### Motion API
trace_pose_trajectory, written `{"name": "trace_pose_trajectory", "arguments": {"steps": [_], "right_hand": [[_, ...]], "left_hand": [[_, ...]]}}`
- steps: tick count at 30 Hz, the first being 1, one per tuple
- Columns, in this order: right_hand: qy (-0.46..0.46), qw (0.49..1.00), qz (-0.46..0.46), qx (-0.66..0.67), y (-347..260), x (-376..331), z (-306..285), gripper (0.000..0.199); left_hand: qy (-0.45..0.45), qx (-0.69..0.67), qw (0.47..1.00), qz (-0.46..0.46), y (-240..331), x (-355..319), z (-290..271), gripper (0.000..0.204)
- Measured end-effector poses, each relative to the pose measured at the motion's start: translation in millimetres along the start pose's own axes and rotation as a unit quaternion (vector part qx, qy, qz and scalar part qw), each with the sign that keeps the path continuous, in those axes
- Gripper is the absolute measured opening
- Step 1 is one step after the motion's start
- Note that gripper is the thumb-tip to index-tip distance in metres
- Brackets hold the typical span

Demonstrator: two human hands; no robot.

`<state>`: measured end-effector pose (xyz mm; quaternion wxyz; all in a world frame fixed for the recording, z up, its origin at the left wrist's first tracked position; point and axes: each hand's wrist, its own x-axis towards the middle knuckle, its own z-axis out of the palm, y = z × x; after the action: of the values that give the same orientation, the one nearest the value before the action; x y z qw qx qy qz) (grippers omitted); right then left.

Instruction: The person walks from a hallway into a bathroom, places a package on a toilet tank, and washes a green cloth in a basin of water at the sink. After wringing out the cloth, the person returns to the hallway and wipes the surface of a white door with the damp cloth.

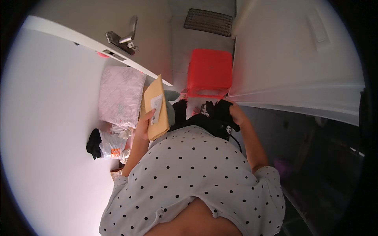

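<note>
My left hand (145, 124) is closed around a yellow-brown padded envelope (160, 125), its thumb lying over the white label (156, 108). The envelope stands tilted in front of my left side. On the right, my right hand (237, 114) grips a bunched black cloth (223, 112) at hip height; part of its fingers is hidden by the folds. White patterned patches show on the dark fabric, and a thin black cord (235, 141) hangs beside it.
A red plastic stool (210, 72) stands ahead on the floor, with a dark mat (208, 22) beyond it. At the left is an open door with a metal handle (128, 38) and keys. A pink quilted cover (121, 94) and a white plastic bag (113, 145) lie near the left wall.
</note>
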<state>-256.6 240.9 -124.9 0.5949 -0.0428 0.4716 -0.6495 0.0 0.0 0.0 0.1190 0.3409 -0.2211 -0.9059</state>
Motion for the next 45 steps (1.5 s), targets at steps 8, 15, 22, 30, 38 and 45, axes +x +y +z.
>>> {"name": "trace_pose_trajectory", "arguments": {"steps": [8,15,22,30,38,45], "right_hand": [[0.015,0.990,-0.138,-0.029,-94.7,-30.5,-6.2,0.022],[0.182,0.962,-0.202,0.034,-137.6,-24.5,0.9,0.025],[0.246,0.936,-0.242,0.070,-168.0,9.2,-2.0,0.033],[0.254,0.921,-0.291,-0.056,-199.1,14.7,30.2,0.028],[0.092,0.874,-0.434,0.198,-246.9,16.8,58.0,0.015],[-0.047,0.872,-0.429,0.231,-317.7,63.6,64.9,0.018]], "left_hand": [[-0.186,-0.094,0.965,-0.160,5.4,76.4,36.8,0.037],[-0.164,0.095,0.973,-0.129,39.7,121.0,107.1,0.043],[-0.173,0.117,0.968,-0.140,96.5,164.8,131.9,0.042],[-0.178,0.032,0.971,-0.154,137.6,185.0,131.3,0.035],[-0.214,0.011,0.964,-0.156,138.3,191.6,124.7,0.035],[-0.171,-0.024,0.981,-0.087,121.9,208.7,143.0,0.036]]}}
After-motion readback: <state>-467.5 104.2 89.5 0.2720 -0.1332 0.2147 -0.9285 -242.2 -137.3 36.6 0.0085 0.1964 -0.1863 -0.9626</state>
